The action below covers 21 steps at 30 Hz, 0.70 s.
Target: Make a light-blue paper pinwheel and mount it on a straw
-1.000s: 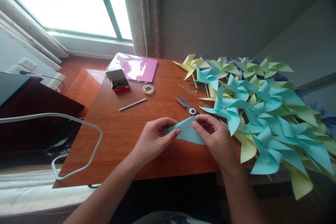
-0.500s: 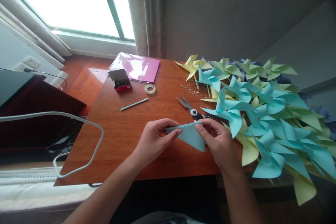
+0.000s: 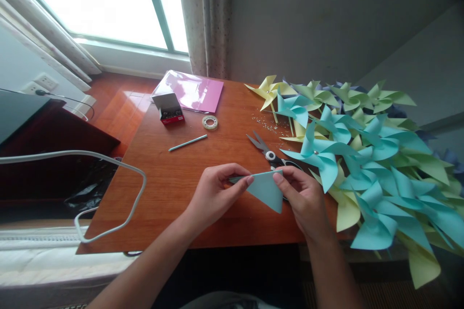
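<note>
Pinched at both upper corners, the folded light-blue paper triangle is held just above the wooden table between the left hand and right hand, folded edge running left-right, point hanging down toward the person.

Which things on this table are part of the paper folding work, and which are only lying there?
In use:
- folded blue paper, pinched by left hand and right hand
- scissors, just behind the hands

Lying about:
- finished pinwheels, piled at the right
- blue stick
- tape roll
- small open box
- pink sheets
</note>
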{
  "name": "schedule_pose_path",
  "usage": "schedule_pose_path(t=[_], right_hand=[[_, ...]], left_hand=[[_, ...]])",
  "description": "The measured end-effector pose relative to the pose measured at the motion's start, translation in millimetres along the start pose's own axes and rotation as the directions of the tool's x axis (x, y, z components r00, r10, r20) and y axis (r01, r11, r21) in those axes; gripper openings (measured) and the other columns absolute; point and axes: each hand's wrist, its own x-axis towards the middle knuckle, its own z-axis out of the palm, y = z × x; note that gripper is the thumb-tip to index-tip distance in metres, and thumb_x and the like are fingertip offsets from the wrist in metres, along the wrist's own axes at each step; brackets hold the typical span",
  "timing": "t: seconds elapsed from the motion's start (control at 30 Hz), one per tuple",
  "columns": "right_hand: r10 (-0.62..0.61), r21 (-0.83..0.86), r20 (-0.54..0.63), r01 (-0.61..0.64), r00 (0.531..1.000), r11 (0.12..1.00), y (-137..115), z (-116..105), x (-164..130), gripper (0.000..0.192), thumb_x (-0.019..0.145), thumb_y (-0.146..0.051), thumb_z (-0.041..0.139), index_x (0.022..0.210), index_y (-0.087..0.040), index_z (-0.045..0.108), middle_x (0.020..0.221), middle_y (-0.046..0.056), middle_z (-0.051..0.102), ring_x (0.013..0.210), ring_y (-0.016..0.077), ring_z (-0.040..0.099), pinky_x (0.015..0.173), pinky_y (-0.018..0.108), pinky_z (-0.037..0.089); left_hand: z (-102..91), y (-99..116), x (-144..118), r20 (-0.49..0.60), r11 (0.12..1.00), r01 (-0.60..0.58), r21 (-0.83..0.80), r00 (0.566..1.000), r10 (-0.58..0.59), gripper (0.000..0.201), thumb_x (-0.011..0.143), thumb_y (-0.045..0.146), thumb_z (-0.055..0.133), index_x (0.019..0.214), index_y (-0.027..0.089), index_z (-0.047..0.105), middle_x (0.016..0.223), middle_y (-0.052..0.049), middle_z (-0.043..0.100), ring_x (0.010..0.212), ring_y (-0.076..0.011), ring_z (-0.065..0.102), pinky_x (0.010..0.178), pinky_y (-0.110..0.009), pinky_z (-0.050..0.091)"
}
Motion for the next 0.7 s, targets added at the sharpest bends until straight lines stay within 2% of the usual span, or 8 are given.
schedule_pose_path(t=[0.7], right_hand=[[-0.038,-0.08,0.009,0.038,0.999,0.996,-3.6,-0.3,-1.3,0.02,0.087,-0.041,0.073,0.087,-0.021,0.074,0.079,0.002,0.07,0.071,0.0174,0.064,0.062,0.025,0.052]], left_hand=[[-0.1,3.1,0.3,-0.016,1.0,0.006,0.017,1.0,-0.006,0.022,0.087,0.034,0.074,0.078,0.014,0.074,0.071,-0.003,0.069,0.065,-0.0131,0.056,0.057,-0.021,0.043]])
